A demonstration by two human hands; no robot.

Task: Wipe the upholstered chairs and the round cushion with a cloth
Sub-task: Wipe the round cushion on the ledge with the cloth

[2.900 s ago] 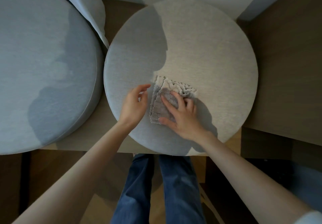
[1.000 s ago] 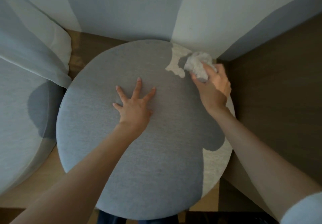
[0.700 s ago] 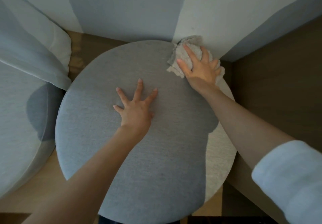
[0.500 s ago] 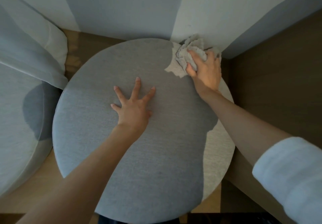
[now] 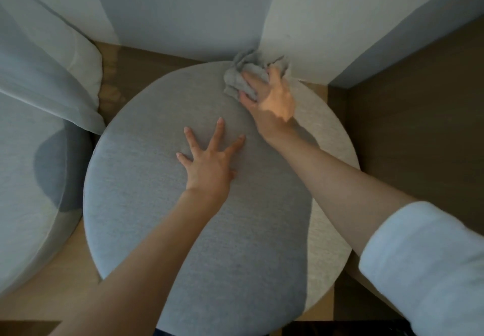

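A round grey upholstered seat (image 5: 162, 231) fills the middle of the view, mostly in shadow. My left hand (image 5: 209, 163) lies flat on its centre with fingers spread, holding nothing. My right hand (image 5: 272, 97) presses a crumpled grey cloth (image 5: 239, 76) onto the far edge of the seat, close to the white wall. Part of the cloth is hidden under my fingers.
A second round grey seat (image 5: 23, 178) stands at the left, with a sheer white curtain (image 5: 44, 55) hanging over its far side. A dark wooden panel (image 5: 419, 115) rises on the right. The white wall (image 5: 327, 16) stands right behind the seat.
My right hand has slid the cloth a little left along the far edge, and the cloth is now in shadow. The left hand has stayed flat in place.
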